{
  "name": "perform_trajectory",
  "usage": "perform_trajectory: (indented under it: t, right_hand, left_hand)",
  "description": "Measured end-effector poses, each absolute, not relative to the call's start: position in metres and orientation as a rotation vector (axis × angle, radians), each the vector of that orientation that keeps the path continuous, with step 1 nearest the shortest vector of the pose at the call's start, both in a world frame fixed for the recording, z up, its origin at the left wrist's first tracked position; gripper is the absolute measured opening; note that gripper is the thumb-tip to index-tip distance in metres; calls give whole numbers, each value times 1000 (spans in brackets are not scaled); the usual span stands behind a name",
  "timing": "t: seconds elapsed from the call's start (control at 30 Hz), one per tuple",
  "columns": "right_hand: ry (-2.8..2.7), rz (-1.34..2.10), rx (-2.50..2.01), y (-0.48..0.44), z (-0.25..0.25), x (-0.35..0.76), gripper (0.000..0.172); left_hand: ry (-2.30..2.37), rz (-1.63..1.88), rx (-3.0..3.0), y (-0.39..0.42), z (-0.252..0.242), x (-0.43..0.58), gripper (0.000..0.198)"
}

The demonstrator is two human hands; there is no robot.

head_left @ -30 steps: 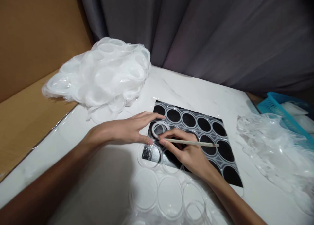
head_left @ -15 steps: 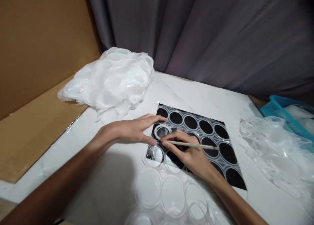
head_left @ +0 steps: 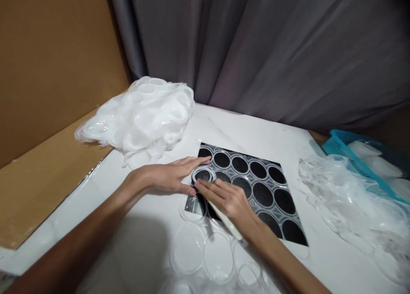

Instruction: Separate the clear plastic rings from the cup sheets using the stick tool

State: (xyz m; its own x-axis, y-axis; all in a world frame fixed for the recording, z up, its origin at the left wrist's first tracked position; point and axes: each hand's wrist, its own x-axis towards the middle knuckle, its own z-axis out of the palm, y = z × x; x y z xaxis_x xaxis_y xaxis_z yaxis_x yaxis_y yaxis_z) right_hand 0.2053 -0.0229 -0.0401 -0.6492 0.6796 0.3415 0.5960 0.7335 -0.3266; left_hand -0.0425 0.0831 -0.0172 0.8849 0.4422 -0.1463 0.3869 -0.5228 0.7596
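My left hand (head_left: 166,176) lies flat at the left edge of a clear plastic sheet of round shapes (head_left: 231,160), fingers stretched and thumb apart. Part of this sheet lies over a black rectangular board (head_left: 293,232). My right hand (head_left: 229,200) grips a thin pale stick (head_left: 229,223), which slants from the fingers toward the front right. Its working tip is hidden at the fingertips. Between the two hands, a round rim (head_left: 203,169) stands out from the sheet, touched by my right fingertips. More clear circles (head_left: 188,248) of the sheet spread over the white table toward me.
A heaped pile of translucent round-patterned plastic (head_left: 144,119) sits at the back left beside brown cardboard (head_left: 48,195). To the right lie crumpled clear plastic sheets (head_left: 355,200) and a blue basket (head_left: 339,142) with white pieces in it. A grey curtain (head_left: 224,46) hangs behind the white table (head_left: 230,119).
My right hand has turned, so the stick that pointed right now slants down toward the front. My left hand stays on the sheet. The whole view has shifted slightly.
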Motion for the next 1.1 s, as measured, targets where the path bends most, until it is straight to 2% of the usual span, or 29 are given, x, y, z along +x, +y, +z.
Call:
perform_trajectory:
  t: [0.2,0.37,0.43,0.63,0.83,1.1]
  right_hand:
    - [-2346,205,-989,13,-42,222,46]
    - [-1932,323,-1106,54,-17,243,29]
    - [-1814,296,-1160,68,-5,250,27]
    - [-1576,348,-1280,69,8,285,34]
    - [-1595,505,-1372,-3,-17,323,32]
    - [-1327,832,-1487,-66,-37,329,41]
  left_hand:
    - [624,0,2120,90,-22,-48,113]
    - [682,-10,2131,91,-23,-51,121]
    - [695,-13,2134,90,-21,-51,122]
    - [675,-24,2147,89,-18,-53,116]
    - [643,-14,2174,88,-20,-52,108]
    - [699,-136,2250,72,-13,-49,81]
